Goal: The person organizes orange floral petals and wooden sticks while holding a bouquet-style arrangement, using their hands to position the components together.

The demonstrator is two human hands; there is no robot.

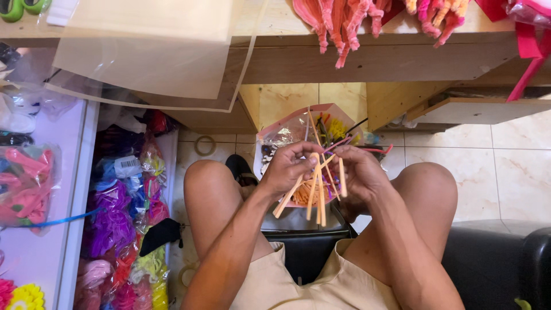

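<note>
Both hands meet above the clear plastic bag (pixel 287 135) on the floor, so loose pieces drop back in. The left hand (pixel 287 166) pinches a fan of thin orange strips (pixel 314 192), probably pipe cleaners; the right hand (pixel 356 172) closes its fingers on one strip.

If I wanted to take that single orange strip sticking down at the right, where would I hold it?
Pinch the orange strip at its free lower end, coming from below and the right. Its top is pinched in the right hand, while the lower part hangs clear of the fanned bundle that the left hand holds, so that end is likely easiest to reach.
</note>
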